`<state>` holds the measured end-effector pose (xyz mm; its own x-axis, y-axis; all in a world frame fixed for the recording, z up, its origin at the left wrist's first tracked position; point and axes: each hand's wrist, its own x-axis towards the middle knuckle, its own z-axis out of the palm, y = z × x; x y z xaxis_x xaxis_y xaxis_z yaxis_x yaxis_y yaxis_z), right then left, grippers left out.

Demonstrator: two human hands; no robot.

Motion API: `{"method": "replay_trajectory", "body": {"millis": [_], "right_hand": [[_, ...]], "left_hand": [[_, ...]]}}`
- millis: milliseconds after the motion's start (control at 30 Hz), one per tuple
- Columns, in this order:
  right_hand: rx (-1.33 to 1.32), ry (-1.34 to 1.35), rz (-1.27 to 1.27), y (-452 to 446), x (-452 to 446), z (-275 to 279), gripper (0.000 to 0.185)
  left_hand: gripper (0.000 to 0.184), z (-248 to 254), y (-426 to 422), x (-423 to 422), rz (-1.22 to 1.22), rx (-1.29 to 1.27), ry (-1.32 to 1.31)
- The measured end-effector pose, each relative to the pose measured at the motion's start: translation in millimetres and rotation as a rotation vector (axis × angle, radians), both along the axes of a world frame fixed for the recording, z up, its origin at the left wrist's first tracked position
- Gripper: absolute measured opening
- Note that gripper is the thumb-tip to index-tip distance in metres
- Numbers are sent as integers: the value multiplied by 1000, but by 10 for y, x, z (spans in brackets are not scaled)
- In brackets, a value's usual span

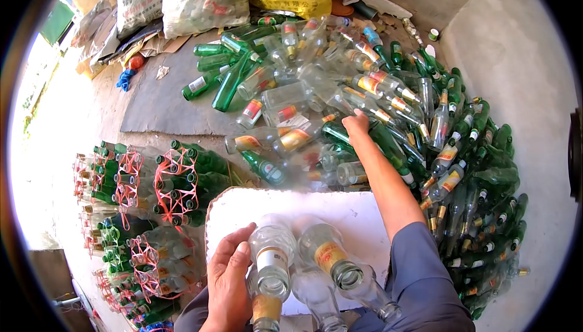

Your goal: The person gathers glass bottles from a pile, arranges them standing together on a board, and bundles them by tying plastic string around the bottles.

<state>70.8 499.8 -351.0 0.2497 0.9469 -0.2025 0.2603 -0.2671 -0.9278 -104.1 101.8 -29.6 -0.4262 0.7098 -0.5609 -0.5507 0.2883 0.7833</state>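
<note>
1. Near the body, a cluster of clear glass bottles with gold and white labels (331, 253) is leaning at mixed angles on the white-topped bench (358, 209). A nudge could be starting a roll, since round sides are touching. The cluster is sitting at the bench's near side, so little margin is remaining there; its far strip is offering more room.

2. The left hand (228, 274) is resting against the cluster's left side, fingers together and loosely curved, thumb apart, not clamping. Light support like this could be letting a bottle slip.

3. To the left, upright-stacked bundles of green and clear bottles tied with pink cord (176, 180) are standing near the bench edge; a leftward swing could be knocking them.

4. Farther out, the right hand (357, 122) is touching the loose heap of green and clear bottles (291, 98); whether its curled fingers are closing on one, nobody is able to tell. Pulling from crossed necks could be causing a slide or chipping glass.

5. Beyond, a grey floor sheet (164, 104) is giving space at left, while the pale wall (516, 47) is bounding the right.
</note>
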Motion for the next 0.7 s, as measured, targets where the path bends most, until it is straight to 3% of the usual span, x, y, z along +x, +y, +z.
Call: {"method": "replay_trajectory", "body": {"millis": [133,267,333,500,633,700], "right_hand": [[34,81,-46,-127,-48,152,73],[52,-276,1,19,-15,-183,57],[114,-575,44,-92,-50,-5,46],[114,-787,226,-367,-95,462,26],[-48,-1005,457,-488,-155,779,33],[131,-1082,505,-547,-145,751,35]], "left_hand": [[35,15,0,-5,-14,1,-12],[36,12,11,17,3,2,15],[36,9,6,16,-1,-2,26],[37,4,-13,1,-21,11,3],[37,14,-15,7,-10,16,-6],[37,4,-9,0,-17,10,8]]}}
